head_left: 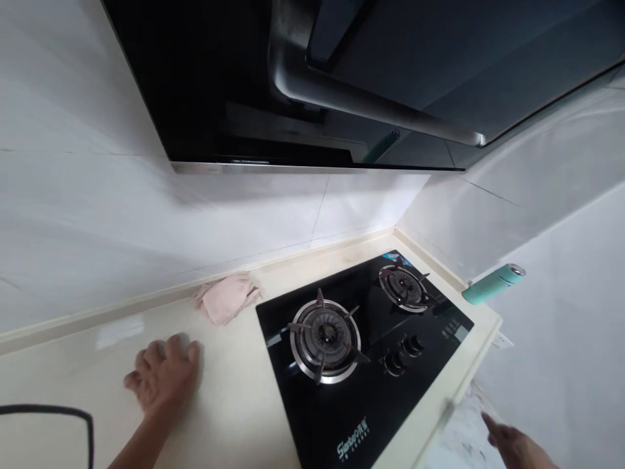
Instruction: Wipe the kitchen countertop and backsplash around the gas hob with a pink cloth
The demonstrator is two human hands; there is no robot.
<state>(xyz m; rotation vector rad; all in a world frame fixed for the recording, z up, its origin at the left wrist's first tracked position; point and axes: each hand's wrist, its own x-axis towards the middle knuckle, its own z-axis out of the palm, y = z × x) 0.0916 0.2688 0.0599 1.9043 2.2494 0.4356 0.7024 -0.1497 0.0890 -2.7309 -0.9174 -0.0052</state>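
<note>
Tiled wall (146, 215) rises pale behind a cream counter (234, 407), with a steel-trimmed range hood (293, 78) overhead. On my feed, a black gas hob (336, 417) sits set into the counter, showing two burners (325, 339) and a cluster of knobs (403, 355).

Left hand (161, 374) rests on the counter, left of the hob, knuckles up and fingers loosely curled. Its palm is hidden, so I cannot tell whether anything small lies beneath it. A light fingertip touch should be enough to steady that hand on the smooth surface. Right hand (515, 448) is well apart at the near right, fingers spread and empty, just past the counter's edge.

A pink cloth (225, 298) lies at the far side, near the left hand but not touching it. A teal flask (493, 284) lies tilted beyond the hob's far right corner. I cannot identify a dark loop (49, 409) at the near left.
</note>
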